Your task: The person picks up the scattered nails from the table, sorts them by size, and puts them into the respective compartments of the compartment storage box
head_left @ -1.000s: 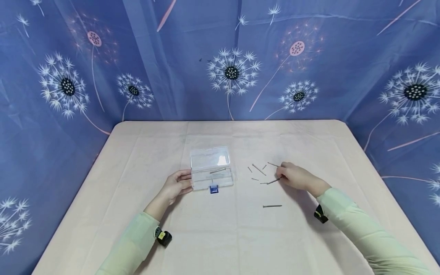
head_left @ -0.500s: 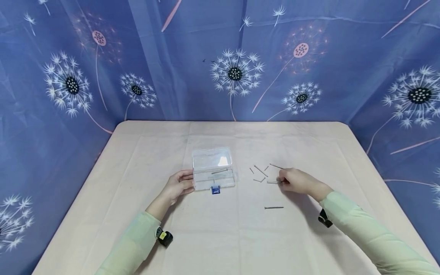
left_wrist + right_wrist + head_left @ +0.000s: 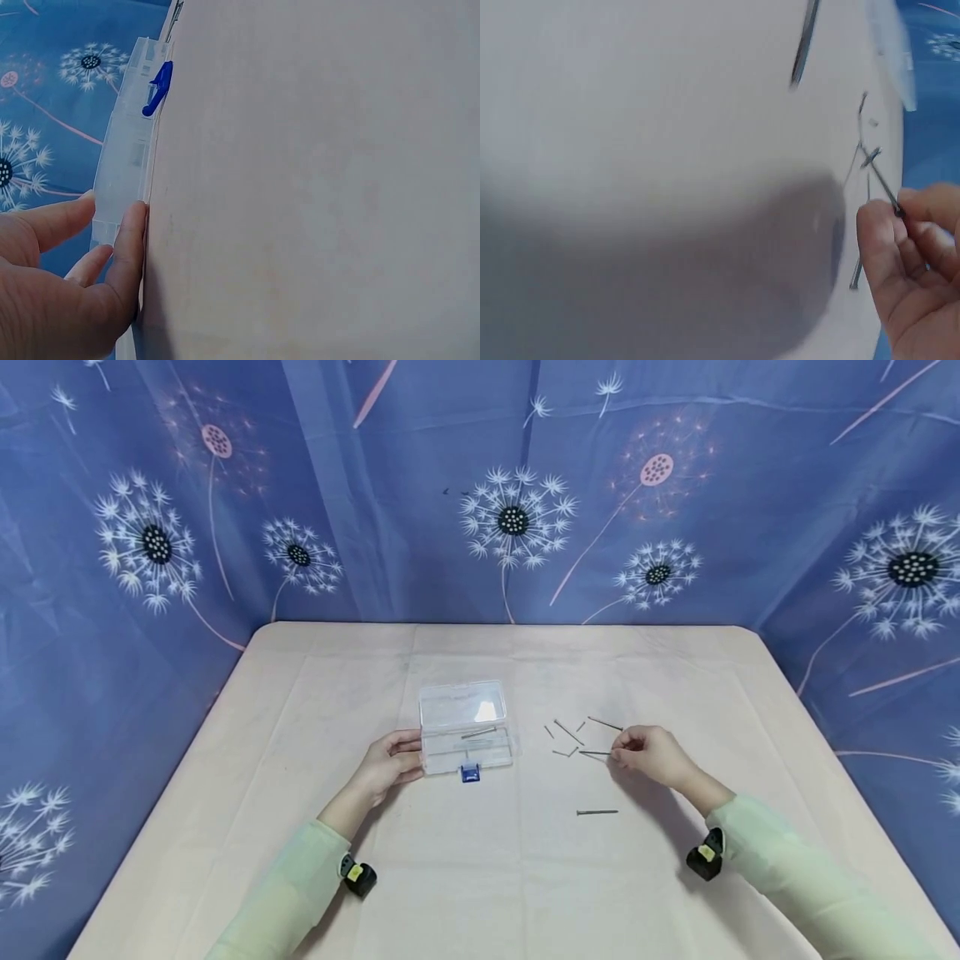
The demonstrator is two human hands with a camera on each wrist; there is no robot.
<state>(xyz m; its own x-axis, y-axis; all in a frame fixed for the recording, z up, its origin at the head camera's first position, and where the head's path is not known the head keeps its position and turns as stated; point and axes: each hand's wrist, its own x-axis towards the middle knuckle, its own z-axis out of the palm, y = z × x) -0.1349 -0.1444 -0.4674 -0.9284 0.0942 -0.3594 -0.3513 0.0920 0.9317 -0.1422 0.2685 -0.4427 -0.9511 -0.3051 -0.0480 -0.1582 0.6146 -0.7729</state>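
A clear plastic box [image 3: 487, 758] with a blue latch [image 3: 470, 773] stands with its lid raised; a nail [image 3: 478, 732] lies inside. My left hand [image 3: 388, 758] holds the box by its left end, thumb and fingers around that end in the left wrist view [image 3: 82, 277]. To the right, my right hand [image 3: 651, 762] pinches a nail [image 3: 595, 752] between thumb and fingertips, its shaft pointing left over the table. Another nail [image 3: 604, 723] lies right beside these fingers. Several nails of different lengths, among them a longer one [image 3: 568, 732], are scattered between the box and this hand.
One separate long nail [image 3: 597, 812] lies nearer the front of the cloth-covered table [image 3: 450, 877]. Blue curtains [image 3: 390, 485] with a dandelion print stand behind the table and at both sides. Black cameras are strapped to both wrists.
The right hand's grip has shifted: the two nails seen at its fingertips earlier have given way to one that points left. The left hand and box stay in place.
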